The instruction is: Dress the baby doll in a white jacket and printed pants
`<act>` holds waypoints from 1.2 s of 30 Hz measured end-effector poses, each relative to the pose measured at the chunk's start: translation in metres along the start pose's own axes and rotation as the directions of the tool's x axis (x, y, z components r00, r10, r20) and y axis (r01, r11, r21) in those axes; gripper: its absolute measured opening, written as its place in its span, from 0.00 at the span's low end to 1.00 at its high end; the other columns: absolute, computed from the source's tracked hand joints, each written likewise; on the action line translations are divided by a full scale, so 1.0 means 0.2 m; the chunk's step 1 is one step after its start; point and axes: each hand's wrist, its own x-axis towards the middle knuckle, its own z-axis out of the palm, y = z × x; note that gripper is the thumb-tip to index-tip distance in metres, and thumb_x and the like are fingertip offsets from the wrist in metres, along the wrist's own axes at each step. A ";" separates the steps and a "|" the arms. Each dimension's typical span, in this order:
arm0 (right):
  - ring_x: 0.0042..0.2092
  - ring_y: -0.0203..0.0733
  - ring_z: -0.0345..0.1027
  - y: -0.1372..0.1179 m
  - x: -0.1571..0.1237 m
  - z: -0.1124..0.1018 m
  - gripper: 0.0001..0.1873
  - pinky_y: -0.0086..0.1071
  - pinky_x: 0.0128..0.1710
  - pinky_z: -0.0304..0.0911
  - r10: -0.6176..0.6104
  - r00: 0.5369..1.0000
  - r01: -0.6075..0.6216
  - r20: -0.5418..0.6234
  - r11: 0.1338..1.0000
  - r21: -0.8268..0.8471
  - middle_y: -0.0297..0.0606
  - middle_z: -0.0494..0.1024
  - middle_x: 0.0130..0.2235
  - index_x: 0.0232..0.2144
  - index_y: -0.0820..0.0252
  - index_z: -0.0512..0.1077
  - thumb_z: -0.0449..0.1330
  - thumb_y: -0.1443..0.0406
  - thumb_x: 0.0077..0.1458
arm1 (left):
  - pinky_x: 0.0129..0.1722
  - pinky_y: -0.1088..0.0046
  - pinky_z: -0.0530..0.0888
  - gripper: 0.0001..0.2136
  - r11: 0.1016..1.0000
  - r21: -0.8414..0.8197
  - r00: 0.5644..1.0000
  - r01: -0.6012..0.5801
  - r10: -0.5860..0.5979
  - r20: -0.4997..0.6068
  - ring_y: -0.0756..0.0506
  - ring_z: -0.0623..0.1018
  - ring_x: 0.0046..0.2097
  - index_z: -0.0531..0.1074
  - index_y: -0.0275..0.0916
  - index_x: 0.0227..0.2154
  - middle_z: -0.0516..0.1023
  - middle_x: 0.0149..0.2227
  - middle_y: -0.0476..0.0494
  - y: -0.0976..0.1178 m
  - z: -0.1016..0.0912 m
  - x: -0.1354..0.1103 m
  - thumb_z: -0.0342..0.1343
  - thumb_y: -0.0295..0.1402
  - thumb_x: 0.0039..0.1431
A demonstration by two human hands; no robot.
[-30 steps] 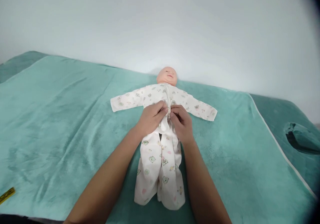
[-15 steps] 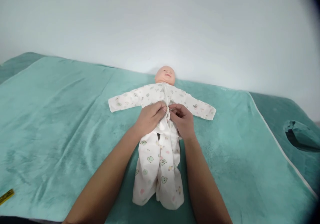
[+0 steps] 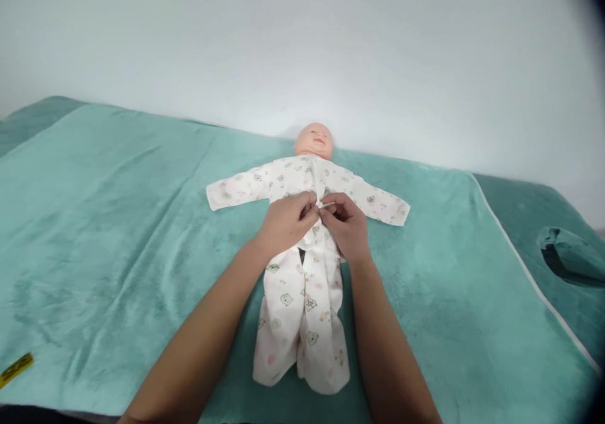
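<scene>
A baby doll [image 3: 314,139] lies on its back in a white printed shirt [image 3: 288,175] with both sleeves spread out sideways. Printed white trousers [image 3: 286,304] cover its legs. My left hand [image 3: 289,221] is closed in a pinch on the shirt's front edge at the belly. Opposite it, my right hand [image 3: 347,222] pinches the other front edge, fingertips almost touching those of the left. Any fastener between the fingertips is too small and hidden to make out. Below the hands the shirt's front edges lie close together.
A green plush cloth [image 3: 118,235] with a pale hem covers the surface. A white wall [image 3: 283,46] rises behind the doll's head. At the lower left lies a yellow strip with dark marks [image 3: 17,370]. A dark-rimmed hole [image 3: 570,257] shows at the right.
The front edges of the shirt, which stood up and gaped between my hands, now lie flatter and closer together. My fingertips have come nearer each other. The view has shifted slightly.
</scene>
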 end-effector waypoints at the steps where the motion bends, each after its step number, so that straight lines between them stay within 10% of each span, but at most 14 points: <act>1: 0.26 0.33 0.56 0.00 0.00 0.00 0.10 0.29 0.28 0.54 0.002 1.000 -0.002 0.000 1.000 -0.003 0.26 0.64 0.24 0.39 0.54 0.73 0.65 0.61 0.53 | 0.28 0.71 0.56 0.08 1.000 -0.001 1.000 -0.005 0.005 -0.001 0.50 0.63 0.26 0.59 0.41 0.26 0.62 0.22 0.55 0.00 0.00 0.00 0.49 0.31 0.60; 36: 0.29 0.32 0.58 -0.01 0.02 0.00 0.07 0.29 0.29 0.57 -0.048 0.999 0.048 0.012 0.998 -0.033 0.29 0.68 0.32 0.36 0.53 0.74 0.66 0.63 0.52 | 0.28 0.72 0.58 0.09 0.994 -0.111 0.998 -0.001 -0.006 -0.068 0.50 0.61 0.27 0.63 0.40 0.22 0.59 0.21 0.53 0.00 0.00 0.00 0.50 0.30 0.58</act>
